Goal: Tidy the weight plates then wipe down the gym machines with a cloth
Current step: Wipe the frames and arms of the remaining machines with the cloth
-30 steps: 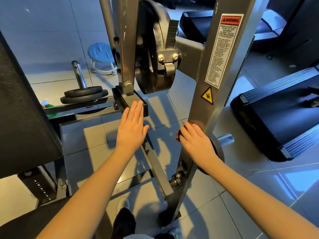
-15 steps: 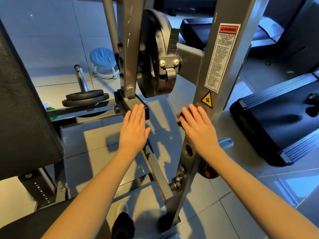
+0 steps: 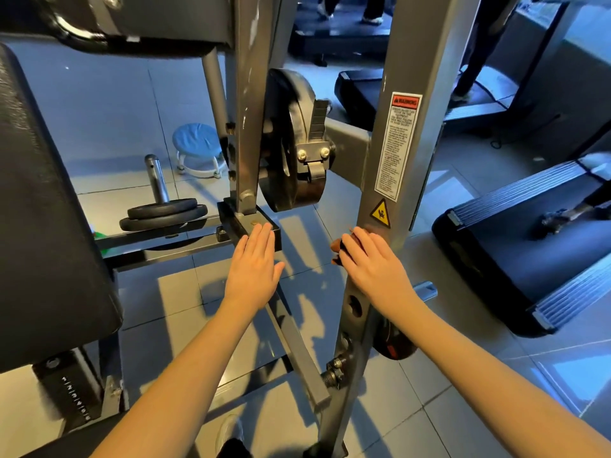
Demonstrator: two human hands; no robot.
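Note:
My right hand (image 3: 373, 266) presses a reddish-brown cloth (image 3: 335, 246) flat against the grey upright post (image 3: 420, 44) of the machine, just below the yellow warning sticker (image 3: 380, 213). The cloth shows only at my fingertips. My left hand (image 3: 254, 269) is flat with straight fingers, its tips touching the black bracket (image 3: 231, 219) at the foot of the inner upright. Two small black weight plates (image 3: 165, 214) are stacked on a steel peg (image 3: 157, 178) to the left. A large black plate (image 3: 287, 143) hangs on the machine above my hands.
A black seat pad (image 3: 39, 209) fills the left side. A dark plate (image 3: 393, 345) sits low behind the post. A treadmill (image 3: 529, 259) lies on the right, and a small blue stool (image 3: 198, 147) stands on the tiled floor behind.
My right hand has slid the cloth up the post, from level with the low plate to just under the yellow sticker. My left hand has stayed on the bracket.

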